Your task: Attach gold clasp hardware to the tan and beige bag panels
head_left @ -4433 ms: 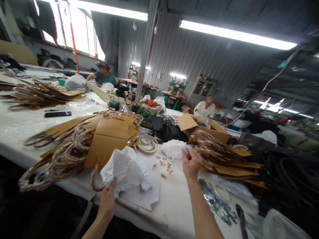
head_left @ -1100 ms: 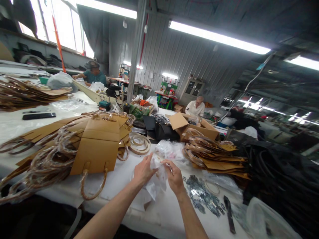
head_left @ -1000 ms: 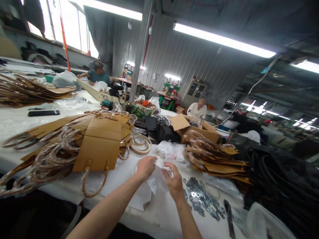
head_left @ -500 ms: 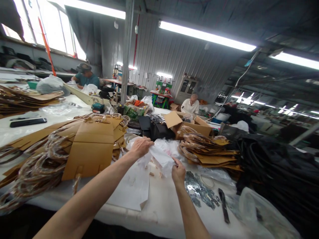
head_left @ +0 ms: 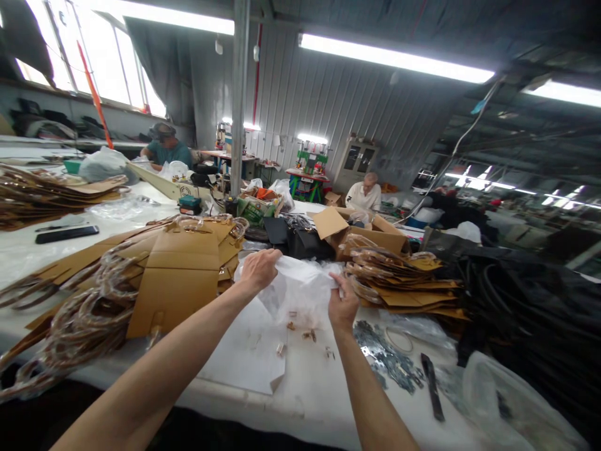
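Between my two hands hangs a white translucent plastic bag (head_left: 300,285), held up over the table. My left hand (head_left: 258,270) pinches its upper left edge. The upper right edge is gripped by my right hand (head_left: 342,304). Below the bag, several small gold-coloured metal pieces (head_left: 308,336) lie scattered on the white table surface. One small shiny piece (head_left: 280,349) rests at the edge of a white paper sheet (head_left: 244,363), which has a curled corner. Whether anything is still inside the bag I cannot tell.
Tan bag pieces with wrapped handles (head_left: 173,275) are piled on the left, and another pile (head_left: 404,282) stands right. Flat metal plates (head_left: 392,357), a black tool (head_left: 432,387) and a clear plastic bag (head_left: 511,401) lie right. Two people work farther back.
The bag has been spread wider and raised between my hands. More small gold-coloured pieces now show on the table under it. My left hand has moved slightly left, my right hand slightly right.
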{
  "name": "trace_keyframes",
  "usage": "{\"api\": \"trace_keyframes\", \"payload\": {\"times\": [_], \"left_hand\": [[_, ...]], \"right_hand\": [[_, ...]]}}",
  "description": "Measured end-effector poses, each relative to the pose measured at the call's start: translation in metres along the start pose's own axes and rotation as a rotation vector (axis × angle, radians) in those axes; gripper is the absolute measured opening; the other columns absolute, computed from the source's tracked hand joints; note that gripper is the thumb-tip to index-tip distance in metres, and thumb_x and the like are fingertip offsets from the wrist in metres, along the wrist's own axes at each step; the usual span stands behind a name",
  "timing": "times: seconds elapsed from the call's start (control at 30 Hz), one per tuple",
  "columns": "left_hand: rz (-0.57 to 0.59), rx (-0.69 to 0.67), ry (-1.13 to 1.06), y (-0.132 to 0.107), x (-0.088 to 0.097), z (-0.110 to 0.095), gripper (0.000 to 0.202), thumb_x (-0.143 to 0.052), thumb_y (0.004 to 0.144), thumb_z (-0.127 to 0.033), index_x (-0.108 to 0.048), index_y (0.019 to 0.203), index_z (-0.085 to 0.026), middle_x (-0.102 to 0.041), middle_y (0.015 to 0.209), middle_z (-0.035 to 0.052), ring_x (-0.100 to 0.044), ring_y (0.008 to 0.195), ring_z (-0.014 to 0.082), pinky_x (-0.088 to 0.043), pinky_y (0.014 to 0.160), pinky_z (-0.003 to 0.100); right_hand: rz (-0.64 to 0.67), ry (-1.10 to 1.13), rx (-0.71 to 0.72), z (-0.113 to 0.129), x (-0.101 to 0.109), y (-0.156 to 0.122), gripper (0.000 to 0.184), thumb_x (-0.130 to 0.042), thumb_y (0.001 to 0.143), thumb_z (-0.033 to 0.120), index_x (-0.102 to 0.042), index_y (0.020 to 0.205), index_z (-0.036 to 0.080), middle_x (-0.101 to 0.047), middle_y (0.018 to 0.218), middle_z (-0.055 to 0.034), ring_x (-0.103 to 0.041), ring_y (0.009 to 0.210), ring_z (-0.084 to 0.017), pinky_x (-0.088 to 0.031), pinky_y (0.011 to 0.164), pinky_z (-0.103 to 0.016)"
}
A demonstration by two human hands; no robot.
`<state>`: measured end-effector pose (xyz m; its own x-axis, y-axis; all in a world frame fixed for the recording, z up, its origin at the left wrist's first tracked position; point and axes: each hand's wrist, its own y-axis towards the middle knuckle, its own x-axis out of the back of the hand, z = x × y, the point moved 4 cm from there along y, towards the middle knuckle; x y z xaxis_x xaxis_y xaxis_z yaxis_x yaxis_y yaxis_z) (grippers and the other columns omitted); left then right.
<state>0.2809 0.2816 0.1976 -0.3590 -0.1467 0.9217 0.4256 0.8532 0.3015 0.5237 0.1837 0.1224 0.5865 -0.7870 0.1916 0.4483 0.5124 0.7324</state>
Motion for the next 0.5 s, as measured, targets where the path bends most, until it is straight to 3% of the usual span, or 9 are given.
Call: {"api": "trace_keyframes", "payload": {"times": [0.2, 0.3, 0.4, 0.5], "left_hand": [[-0.048, 0.17, -0.041, 0.006, 0.013, 0.006, 0.034, -0.053, 0.088, -0.017, -0.068, 0.117, -0.028, -0.077, 0.111, 0.0071, -0.07, 0.104, 0.0249, -0.047, 0.083, 0.031], [-0.08, 0.277, -0.056, 0.009, 0.027, 0.019, 0.037, -0.048, 0.092, -0.023, -0.067, 0.124, -0.026, -0.076, 0.112, 0.0103, -0.07, 0.102, 0.0272, -0.047, 0.08, 0.032], [-0.173, 0.384, -0.137, -0.005, 0.043, 0.04, 0.037, -0.045, 0.094, -0.027, -0.069, 0.123, -0.022, -0.076, 0.112, 0.0103, -0.068, 0.099, 0.0245, -0.047, 0.08, 0.03], [-0.318, 0.451, -0.297, -0.04, 0.049, 0.063, 0.035, -0.049, 0.092, -0.032, -0.073, 0.112, -0.015, -0.074, 0.095, 0.0043, -0.062, 0.086, 0.0173, -0.046, 0.08, 0.026]], "right_hand": [[0.002, 0.023, -0.111, 0.002, 0.003, 0.005, 0.041, -0.06, 0.094, 0.043, -0.071, 0.122, 0.015, -0.073, 0.12, -0.0143, -0.067, 0.107, -0.026, -0.053, 0.096, -0.041], [-0.032, 0.024, -0.158, 0.0, 0.02, -0.008, 0.048, -0.063, 0.094, 0.048, -0.067, 0.128, 0.014, -0.071, 0.126, -0.016, -0.065, 0.113, -0.028, -0.052, 0.099, -0.043], [-0.206, -0.044, -0.193, -0.001, 0.075, -0.035, 0.045, -0.058, 0.098, 0.048, -0.068, 0.126, 0.014, -0.07, 0.124, -0.0158, -0.065, 0.115, -0.029, -0.048, 0.103, -0.046], [-0.563, -0.168, -0.211, 0.002, 0.168, -0.078, 0.042, -0.05, 0.102, 0.048, -0.07, 0.12, 0.015, -0.07, 0.118, -0.0155, -0.066, 0.109, -0.03, -0.051, 0.099, -0.047]]}}
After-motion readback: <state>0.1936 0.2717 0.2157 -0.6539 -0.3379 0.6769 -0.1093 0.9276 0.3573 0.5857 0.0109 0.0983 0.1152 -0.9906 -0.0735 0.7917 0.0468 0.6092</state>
